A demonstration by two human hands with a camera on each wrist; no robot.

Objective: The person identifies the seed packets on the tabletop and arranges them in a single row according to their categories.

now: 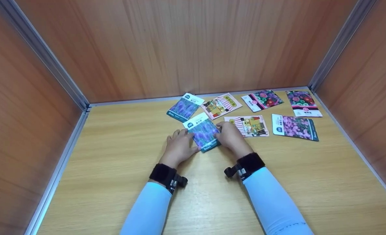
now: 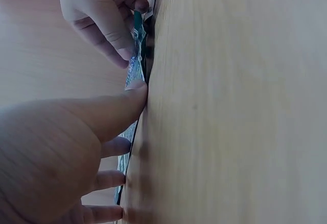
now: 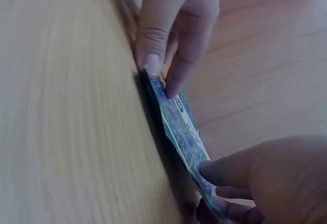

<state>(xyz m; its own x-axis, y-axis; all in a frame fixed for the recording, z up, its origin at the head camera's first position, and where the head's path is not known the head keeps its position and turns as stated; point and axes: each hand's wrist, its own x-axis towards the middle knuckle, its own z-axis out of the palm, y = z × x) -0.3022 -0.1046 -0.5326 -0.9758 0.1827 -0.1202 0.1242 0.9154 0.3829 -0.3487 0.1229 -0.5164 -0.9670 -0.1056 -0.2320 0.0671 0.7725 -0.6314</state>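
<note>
A flower seed packet [image 1: 204, 133] with purple blooms and a white top lies tilted between both hands, close to the table surface. My left hand [image 1: 179, 147] holds its left side, thumb at the bottom corner and fingers along the edge. On the opposite side my right hand [image 1: 231, 136] pinches the edge; in the right wrist view its thumb [image 3: 225, 170] presses the printed face while other fingers go beneath. A matching purple packet [image 1: 185, 107] lies just behind. Beside the right hand is a packet with a striped awning picture [image 1: 252, 126], partly covered by that hand.
Another awning packet [image 1: 221, 105] lies farther back. Toward the right are a red-and-pink flower packet [image 1: 263, 100], a similar one [image 1: 304, 103] and a pink flower packet [image 1: 295, 127]. Wooden panels [image 1: 193, 49] enclose the table [image 1: 121, 169] at the back and sides.
</note>
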